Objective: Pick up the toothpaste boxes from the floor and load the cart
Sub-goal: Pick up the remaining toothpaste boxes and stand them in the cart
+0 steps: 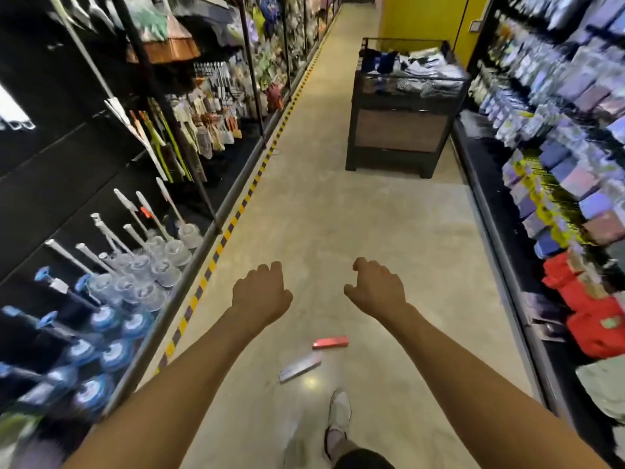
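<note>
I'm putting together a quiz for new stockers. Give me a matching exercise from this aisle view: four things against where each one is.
Things
1. red toothpaste box
2. white toothpaste box
3. black display bin
4. toilet brushes

Places
A. low shelf on the person's left
B. on the floor, the box nearer the shoe
C. standing far up the aisle
D. on the floor, just beyond the other box

Pairs: 1-D, 2-B, 3-C, 4-A
</note>
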Motion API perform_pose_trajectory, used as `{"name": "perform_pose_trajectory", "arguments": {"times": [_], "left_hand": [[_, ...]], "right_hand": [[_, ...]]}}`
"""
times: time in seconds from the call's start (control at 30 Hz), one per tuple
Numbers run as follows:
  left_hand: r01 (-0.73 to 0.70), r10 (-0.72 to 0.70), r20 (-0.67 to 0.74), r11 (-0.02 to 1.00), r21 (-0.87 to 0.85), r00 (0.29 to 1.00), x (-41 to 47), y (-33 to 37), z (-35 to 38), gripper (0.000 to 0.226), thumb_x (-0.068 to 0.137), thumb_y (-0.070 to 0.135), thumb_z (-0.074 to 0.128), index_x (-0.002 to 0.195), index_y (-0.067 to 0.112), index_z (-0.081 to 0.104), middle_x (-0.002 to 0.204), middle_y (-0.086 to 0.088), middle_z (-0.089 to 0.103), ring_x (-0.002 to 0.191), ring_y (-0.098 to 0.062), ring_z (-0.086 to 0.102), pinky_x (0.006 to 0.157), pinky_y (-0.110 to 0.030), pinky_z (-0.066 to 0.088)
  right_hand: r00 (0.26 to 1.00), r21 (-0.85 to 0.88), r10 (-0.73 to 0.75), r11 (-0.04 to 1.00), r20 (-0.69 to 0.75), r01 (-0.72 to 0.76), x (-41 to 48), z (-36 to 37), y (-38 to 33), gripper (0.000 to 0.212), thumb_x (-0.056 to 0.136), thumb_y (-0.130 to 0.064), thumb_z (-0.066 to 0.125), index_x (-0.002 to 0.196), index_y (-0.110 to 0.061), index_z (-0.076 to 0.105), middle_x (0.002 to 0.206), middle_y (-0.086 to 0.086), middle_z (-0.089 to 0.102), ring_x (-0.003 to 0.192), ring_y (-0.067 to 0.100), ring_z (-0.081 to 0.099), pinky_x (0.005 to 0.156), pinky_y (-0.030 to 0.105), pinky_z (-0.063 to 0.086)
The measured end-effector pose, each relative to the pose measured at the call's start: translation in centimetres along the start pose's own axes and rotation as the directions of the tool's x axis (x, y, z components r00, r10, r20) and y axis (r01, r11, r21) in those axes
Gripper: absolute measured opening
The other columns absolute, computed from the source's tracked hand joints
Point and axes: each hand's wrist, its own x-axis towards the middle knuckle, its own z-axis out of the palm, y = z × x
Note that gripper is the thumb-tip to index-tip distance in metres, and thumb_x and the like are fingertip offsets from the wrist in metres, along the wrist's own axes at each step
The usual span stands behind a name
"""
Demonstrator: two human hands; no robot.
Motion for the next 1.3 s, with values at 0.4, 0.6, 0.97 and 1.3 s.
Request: {"name": "perform_pose_trajectory", "arguments": {"times": [0.4,0.6,0.97,1.3], "left_hand": [[0.108,-0.06,0.274,0.98,-0.165,0.96,20.2,-4.4,25.6,0.075,0.077,0.065,0.029,0.125,0.012,0.052,0.112,-0.01,0.058,0.105,-0.033,0.058,0.084,-0.041,0.044],[0.074,-0.015,0.367,0.986,-0.148,0.93,27.2,-7.0,49.4,0.106,0.076,0.091,0.0,0.125,0.012,0.052,0.106,-0.009,0.06,0.097,-0.03,0.06,0.078,-0.04,0.05],[-0.076,0.042,0.518,0.996,0.045,0.854,29.1,-7.8,83.9,0.069,0.083,0.042,0.07,0.139,0.019,0.037,0.123,-0.006,0.052,0.103,-0.023,0.057,0.078,-0.035,0.048],[-0.064,0.056,0.48,0.998,-0.001,0.876,28.7,-9.9,93.6,0.051,0.064,0.021,0.083,0.105,0.01,0.056,0.089,-0.008,0.048,0.07,-0.024,0.045,0.053,-0.031,0.032]], "right_hand": [[0.988,-0.016,0.018,1.0,0.156,-0.015,21.1,25.8,3.4,0.048,0.089,-0.043,0.064,0.131,-0.02,0.056,0.115,0.006,0.064,0.103,0.03,0.062,0.087,0.042,0.048],[0.973,-0.011,0.058,0.998,0.223,-0.057,28.4,47.6,9.4,0.049,0.083,-0.037,0.071,0.127,-0.019,0.058,0.112,0.005,0.065,0.098,0.031,0.062,0.083,0.041,0.046],[0.957,-0.045,0.046,0.998,0.287,-0.035,34.6,78.5,22.8,0.079,0.071,-0.023,0.086,0.141,-0.015,0.051,0.13,0.012,0.06,0.114,0.036,0.058,0.099,0.048,0.048],[0.997,-0.126,-0.065,0.99,0.041,0.07,39.0,87.1,25.2,0.041,0.084,-0.031,0.062,0.122,-0.015,0.058,0.121,0.012,0.057,0.103,0.034,0.05,0.088,0.041,0.044]]}}
